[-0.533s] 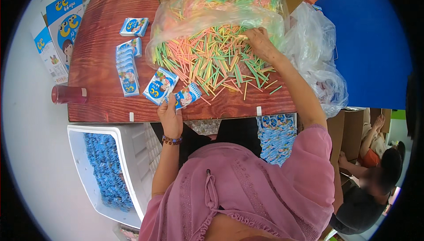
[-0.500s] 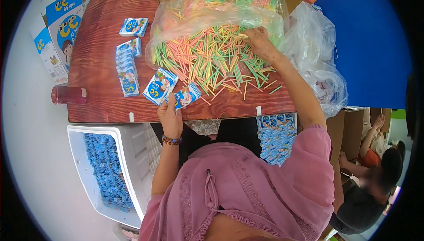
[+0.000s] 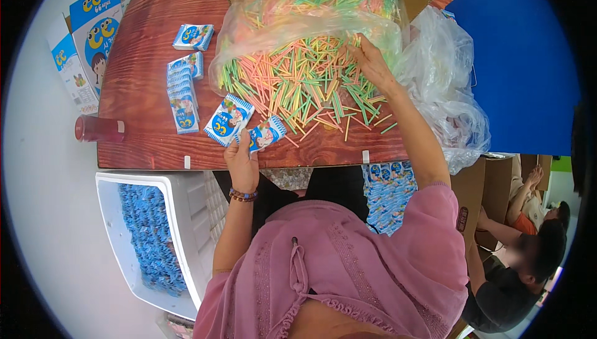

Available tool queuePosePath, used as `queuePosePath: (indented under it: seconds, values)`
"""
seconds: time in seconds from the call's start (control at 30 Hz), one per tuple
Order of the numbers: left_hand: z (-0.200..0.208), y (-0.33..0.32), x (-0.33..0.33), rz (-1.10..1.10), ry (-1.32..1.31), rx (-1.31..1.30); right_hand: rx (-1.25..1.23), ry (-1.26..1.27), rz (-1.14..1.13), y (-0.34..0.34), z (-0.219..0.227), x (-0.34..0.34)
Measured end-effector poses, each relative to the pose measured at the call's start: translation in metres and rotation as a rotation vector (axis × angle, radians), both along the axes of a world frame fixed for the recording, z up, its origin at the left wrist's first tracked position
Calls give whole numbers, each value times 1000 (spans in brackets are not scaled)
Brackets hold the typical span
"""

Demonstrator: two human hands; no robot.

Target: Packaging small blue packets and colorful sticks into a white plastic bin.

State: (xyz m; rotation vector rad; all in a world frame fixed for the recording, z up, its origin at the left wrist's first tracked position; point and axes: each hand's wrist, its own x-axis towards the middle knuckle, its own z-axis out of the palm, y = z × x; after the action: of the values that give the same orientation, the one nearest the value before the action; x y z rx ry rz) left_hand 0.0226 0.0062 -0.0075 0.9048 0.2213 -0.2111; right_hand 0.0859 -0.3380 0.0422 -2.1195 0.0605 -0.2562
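Near the front edge of the wooden table, my left hand [image 3: 241,160] pinches a small blue-and-white packet [image 3: 268,134] between thumb and fingers. Just behind it lies another such packet [image 3: 229,119], overlapping or touching the held one. Farther off, my right hand [image 3: 373,68] is at the mouth of a large clear plastic bag [image 3: 261,31]. Its fingers are curled together on thin pastel sticks [image 3: 298,84] in pink, yellow and green, which spill from the bag onto the table. The fingertips partly cover which sticks they grip.
A row of packets [image 3: 182,100] and one packet [image 3: 193,37] lie at left, beside a red cylinder [image 3: 99,129]. A white bin [image 3: 168,215] of blue packets stands below the left edge. Crumpled plastic [image 3: 438,78] and a blue panel [image 3: 516,59] are at right. Another person [image 3: 510,283] sits at lower right.
My right hand has shifted slightly up and right, its fingers curling in at the sticks. The left hand still pinches the packet. The view has shifted a little.
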Motion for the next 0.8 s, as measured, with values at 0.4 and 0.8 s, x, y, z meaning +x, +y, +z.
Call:
queuePosePath:
  seconds: [0.4,0.8]
  values:
    - [4,-5,3,21,16,1,-108,-199,59,82,-52,-7]
    - [12,-4,7,5,20,-73,234,-11,0,92,-25,-12]
